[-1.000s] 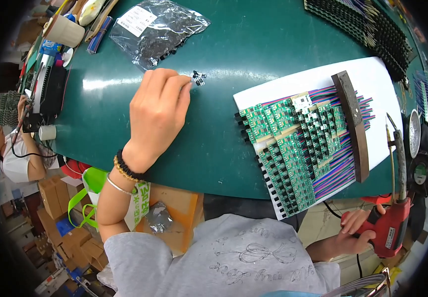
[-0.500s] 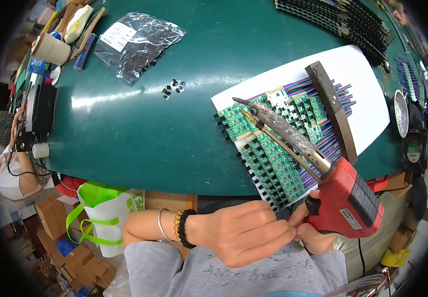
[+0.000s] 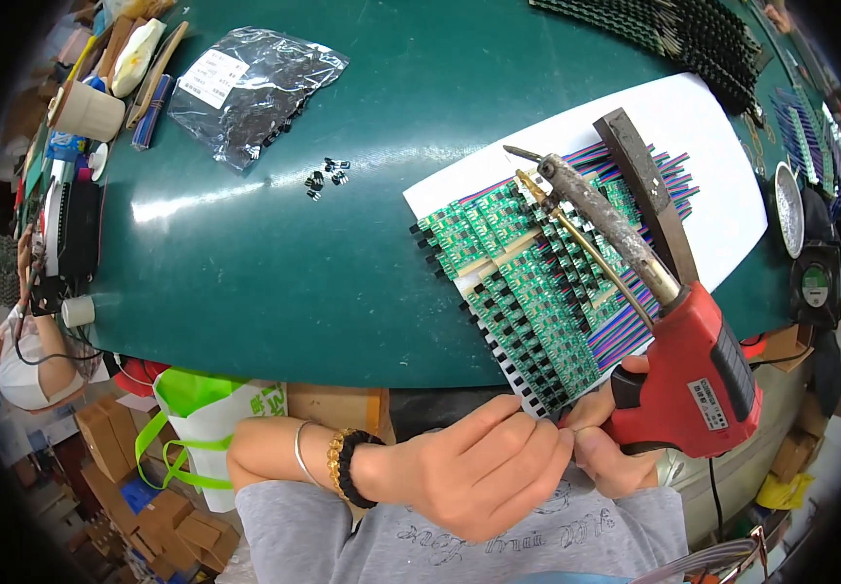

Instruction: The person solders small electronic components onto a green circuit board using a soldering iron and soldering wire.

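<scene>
My right hand [image 3: 607, 450] is wrapped round the handle of a red soldering gun [image 3: 698, 389], whose metal barrel and thin feed tube slant up and left over the boards. My left hand [image 3: 489, 465] is closed in a pinch, its fingertips meeting those of my right hand. Whatever they pinch is too small to make out. Just beyond the hands, rows of green circuit boards [image 3: 544, 316] with black connectors lie on a white sheet [image 3: 722, 165]. Coloured wires [image 3: 623, 326] run from the boards beneath a dark metal bar [image 3: 644, 185].
Several loose black components [image 3: 327, 178] lie left of the sheet, near a clear plastic bag [image 3: 245, 92] of black parts. Bundled black strips [image 3: 674, 29] lie at the back right. A metal dish [image 3: 787, 209] stands at the right edge. A person [image 3: 36, 365] sits at far left.
The soldering gun has shifted slightly to the right, its tip now farther right and higher over the boards. Both hands stay together in their pinch. The view has shifted a little.
</scene>
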